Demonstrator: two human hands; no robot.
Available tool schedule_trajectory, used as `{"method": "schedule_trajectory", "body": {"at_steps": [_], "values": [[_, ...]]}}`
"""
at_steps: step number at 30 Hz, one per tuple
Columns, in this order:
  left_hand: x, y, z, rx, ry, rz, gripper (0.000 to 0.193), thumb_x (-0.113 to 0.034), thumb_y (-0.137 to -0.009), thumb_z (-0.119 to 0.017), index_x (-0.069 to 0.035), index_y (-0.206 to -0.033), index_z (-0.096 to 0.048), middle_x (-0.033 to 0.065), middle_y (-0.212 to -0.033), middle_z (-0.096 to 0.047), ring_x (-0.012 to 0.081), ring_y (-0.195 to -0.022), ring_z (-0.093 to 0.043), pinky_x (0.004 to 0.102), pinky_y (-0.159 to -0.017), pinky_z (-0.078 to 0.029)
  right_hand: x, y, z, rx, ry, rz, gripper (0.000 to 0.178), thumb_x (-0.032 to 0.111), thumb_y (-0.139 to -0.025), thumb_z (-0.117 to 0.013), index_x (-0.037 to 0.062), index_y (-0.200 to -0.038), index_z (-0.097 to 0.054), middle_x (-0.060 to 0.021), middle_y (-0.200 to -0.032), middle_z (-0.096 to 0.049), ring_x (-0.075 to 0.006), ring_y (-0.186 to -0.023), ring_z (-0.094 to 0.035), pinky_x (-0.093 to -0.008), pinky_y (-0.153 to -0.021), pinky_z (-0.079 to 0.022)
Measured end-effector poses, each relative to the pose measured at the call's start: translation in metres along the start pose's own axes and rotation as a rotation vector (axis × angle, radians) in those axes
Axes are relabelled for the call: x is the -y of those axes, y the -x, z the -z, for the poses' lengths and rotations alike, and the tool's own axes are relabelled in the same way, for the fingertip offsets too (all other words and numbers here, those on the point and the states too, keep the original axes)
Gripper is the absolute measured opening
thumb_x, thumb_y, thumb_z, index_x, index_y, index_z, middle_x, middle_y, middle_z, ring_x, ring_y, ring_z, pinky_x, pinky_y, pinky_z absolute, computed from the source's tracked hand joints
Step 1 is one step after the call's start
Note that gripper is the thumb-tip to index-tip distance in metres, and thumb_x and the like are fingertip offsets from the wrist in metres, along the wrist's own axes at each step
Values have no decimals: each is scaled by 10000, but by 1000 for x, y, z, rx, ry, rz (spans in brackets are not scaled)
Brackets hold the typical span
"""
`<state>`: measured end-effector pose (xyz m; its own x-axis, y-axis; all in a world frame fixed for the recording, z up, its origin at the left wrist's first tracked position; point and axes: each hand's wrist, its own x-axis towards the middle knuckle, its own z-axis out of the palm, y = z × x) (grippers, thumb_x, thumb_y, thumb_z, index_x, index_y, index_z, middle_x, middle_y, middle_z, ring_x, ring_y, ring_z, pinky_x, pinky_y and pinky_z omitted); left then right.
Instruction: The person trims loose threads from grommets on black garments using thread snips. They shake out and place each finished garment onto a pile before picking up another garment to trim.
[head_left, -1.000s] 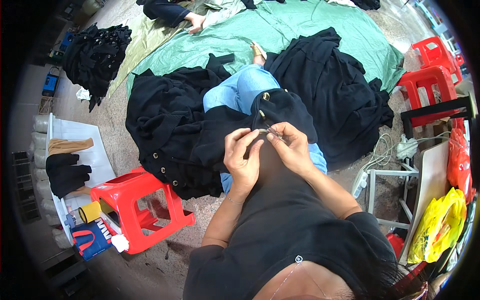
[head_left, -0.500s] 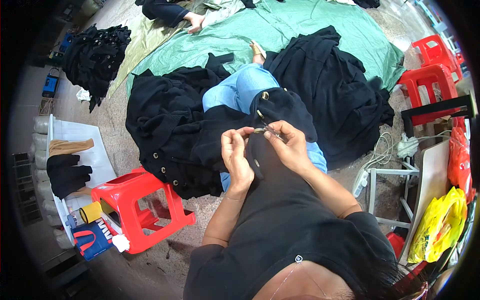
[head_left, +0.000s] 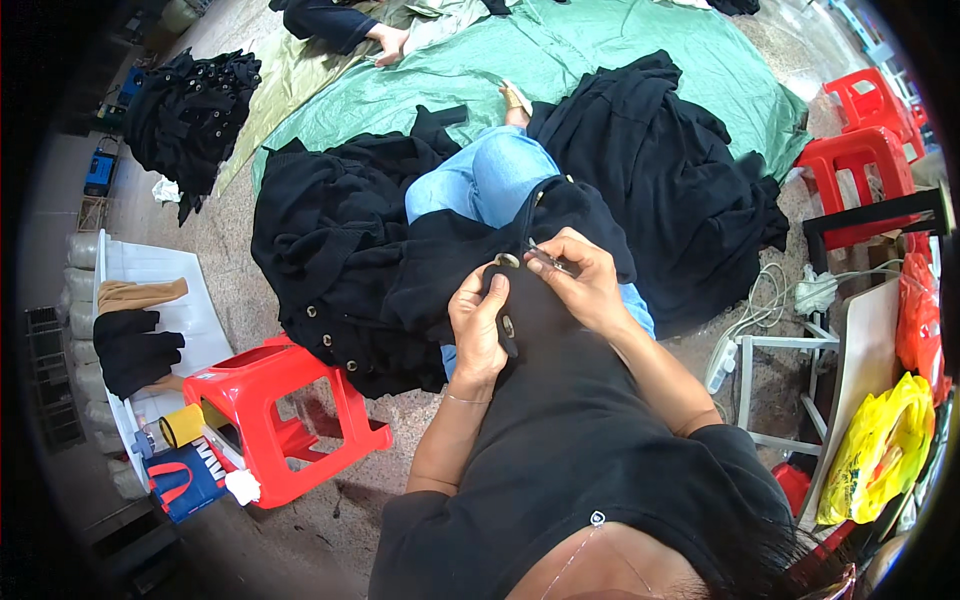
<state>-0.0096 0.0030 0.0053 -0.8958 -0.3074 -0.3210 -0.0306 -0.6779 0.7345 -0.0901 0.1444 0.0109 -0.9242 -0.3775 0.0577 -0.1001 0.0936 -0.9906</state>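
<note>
A black knit garment (head_left: 445,272) with large light-and-dark buttons lies across my lap, over my light blue jeans (head_left: 492,178). My left hand (head_left: 480,322) pinches its button edge between thumb and fingers. One button (head_left: 507,260) shows just above the thumb, and another button (head_left: 508,327) lies below it on the same strip. Close by on the right, my right hand (head_left: 582,280) is closed around small metal thread snips (head_left: 562,267). Their tip points up and left, beside the upper button. Whether the tip touches the cloth, I cannot tell.
Black garments lie heaped at left (head_left: 325,220) and right (head_left: 660,190) of my legs, partly on a green sheet (head_left: 420,95). A red stool (head_left: 270,375) stands left, beside a white board (head_left: 190,330). Red stools (head_left: 855,160) and a yellow bag (head_left: 880,450) are right. Another person's foot (head_left: 390,45) shows far off.
My left hand has turned and closed its thumb over the button edge, bringing a lower button into view. The right hand and snips have shifted slightly, with the tip now pointing up.
</note>
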Motion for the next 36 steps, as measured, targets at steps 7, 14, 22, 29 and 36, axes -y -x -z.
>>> {"method": "schedule_trajectory", "body": {"at_steps": [7,14,22,29,36], "values": [[6,0,2,-22,71,-67,163,-47,-979,-624,-14,-1139,-633,86,-1054,-699,127,-939,-659,267,-856,-545,-2,3,3,166,-51,-47,93,17,-864,-746,-29,-940,-717,-5,-889,-602,-70,-790,-567,-221,-684,-435],[3,1,-6,-19,56,-48,182,-55,-970,-643,-34,-1150,-632,80,-1051,-699,128,-954,-658,273,-863,-547,-13,8,-1,153,-202,-87,105,-12,-870,-735,-34,-967,-702,-17,-972,-642,-75,-884,-619,-209,-798,-485],[-1,1,-7,89,-296,-140,315,47,-904,-683,-17,-1206,-625,77,-1123,-679,86,-970,-628,233,-863,-519,2,1,-1,-6,-128,61,87,11,-864,-742,-3,-943,-708,-11,-869,-633,-80,-811,-595,-234,-723,-462],[-24,10,-3,163,-614,-195,256,35,-875,-733,67,-1120,-669,80,-1170,-664,85,-856,-654,205,-759,-549,26,-28,31,-332,133,329,113,-30,-814,-757,-2,-910,-705,-35,-758,-587,-96,-636,-523,-251,-566,-389],[-15,-1,-4,175,-636,-120,284,-41,-903,-732,71,-1153,-660,33,-871,-658,57,-688,-614,209,-582,-509,20,-51,25,-327,280,302,113,21,-808,-751,22,-911,-705,-68,-751,-617,-163,-629,-597,-294,-578,-448]]}}
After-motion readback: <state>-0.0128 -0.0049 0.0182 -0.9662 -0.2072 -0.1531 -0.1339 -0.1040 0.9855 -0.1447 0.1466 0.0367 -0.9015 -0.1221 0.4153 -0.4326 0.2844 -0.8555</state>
